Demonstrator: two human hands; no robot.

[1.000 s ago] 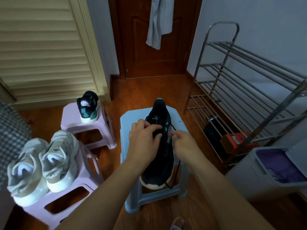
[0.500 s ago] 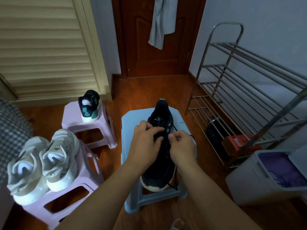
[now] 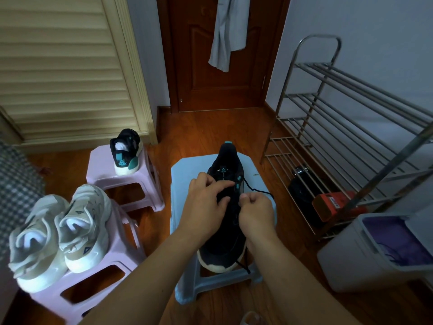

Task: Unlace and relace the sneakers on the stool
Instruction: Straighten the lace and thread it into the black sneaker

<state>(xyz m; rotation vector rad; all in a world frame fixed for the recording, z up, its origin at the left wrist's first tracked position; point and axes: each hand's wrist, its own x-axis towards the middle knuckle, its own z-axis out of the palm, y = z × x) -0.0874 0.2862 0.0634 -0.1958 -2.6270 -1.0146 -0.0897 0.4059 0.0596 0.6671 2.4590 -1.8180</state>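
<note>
Midway, apparently: black sneaker (image 3: 222, 233) on blue stool (image 3: 185, 174), lace (image 3: 254, 190) loose at right side. Left hand (image 3: 206, 202) pinches upper near tongue; right hand (image 3: 256, 211) curled, pinching lace. Unlacing or relacing, cannot tell. Second black sneaker (image 3: 125, 152) and white pair (image 3: 58, 231) wait on pink stools.

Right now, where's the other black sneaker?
The other black sneaker stands on the far pink stool, left of the blue stool, in front of the louvred door.
</note>
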